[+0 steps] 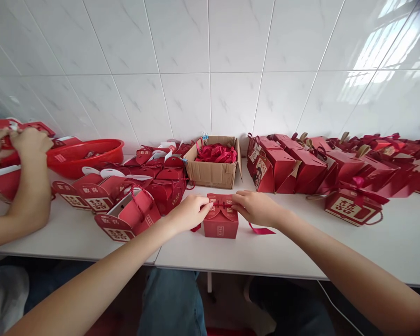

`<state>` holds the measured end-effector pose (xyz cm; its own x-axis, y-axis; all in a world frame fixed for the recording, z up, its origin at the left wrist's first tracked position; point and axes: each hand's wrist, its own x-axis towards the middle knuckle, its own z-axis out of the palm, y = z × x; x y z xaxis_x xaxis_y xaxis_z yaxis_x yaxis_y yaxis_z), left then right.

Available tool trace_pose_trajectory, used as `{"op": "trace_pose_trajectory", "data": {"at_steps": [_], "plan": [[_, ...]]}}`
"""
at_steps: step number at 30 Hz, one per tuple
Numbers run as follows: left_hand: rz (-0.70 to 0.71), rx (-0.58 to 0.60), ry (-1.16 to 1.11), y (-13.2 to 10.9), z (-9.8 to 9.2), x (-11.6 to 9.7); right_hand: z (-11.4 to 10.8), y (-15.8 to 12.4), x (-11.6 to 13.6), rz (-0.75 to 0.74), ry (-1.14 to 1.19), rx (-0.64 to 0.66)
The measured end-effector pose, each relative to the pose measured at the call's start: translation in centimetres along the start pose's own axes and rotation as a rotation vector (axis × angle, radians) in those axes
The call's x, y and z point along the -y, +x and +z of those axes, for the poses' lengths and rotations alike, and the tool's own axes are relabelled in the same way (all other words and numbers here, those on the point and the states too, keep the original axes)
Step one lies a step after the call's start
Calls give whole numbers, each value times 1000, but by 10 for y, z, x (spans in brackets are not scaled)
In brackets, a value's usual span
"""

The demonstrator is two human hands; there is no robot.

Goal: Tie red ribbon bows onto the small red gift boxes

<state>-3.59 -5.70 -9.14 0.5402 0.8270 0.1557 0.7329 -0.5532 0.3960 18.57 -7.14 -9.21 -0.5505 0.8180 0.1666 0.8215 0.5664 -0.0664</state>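
A small red gift box [220, 229] with gold lettering stands on the table in front of me, its top flaps folded together. A red ribbon [262, 230] runs across the flaps, and its loose tail lies on the table at the right. My left hand [192, 212] pinches the ribbon at the box's left top edge. At the right top edge, my right hand [255, 208] is closed on the other side of the ribbon. My fingertips hide part of the ribbon where they grip it.
Behind the gift box stands a cardboard box [210, 173] of red ribbons. Open red boxes [128, 217] crowd the left, near a red plastic basin [84, 163]. Several boxes with bows [357, 203] stand at the right. A co-worker's arm [33, 182] reaches in at far left.
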Motion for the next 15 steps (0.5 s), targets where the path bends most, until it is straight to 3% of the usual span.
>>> {"op": "trace_pose_trajectory", "data": {"at_steps": [4, 6, 10, 15], "plan": [[3, -15, -37, -1, 1, 0, 1, -2, -4, -26, 70, 17], [0, -33, -51, -1, 3, 1, 5, -2, -6, -3, 210, 6], [-20, -101, -66, -2, 13, 3, 18, -3, -9, 121, 501, -39], [-31, -167, -95, -2, 25, 3, 33, -10, -10, 348, 994, 23]]}}
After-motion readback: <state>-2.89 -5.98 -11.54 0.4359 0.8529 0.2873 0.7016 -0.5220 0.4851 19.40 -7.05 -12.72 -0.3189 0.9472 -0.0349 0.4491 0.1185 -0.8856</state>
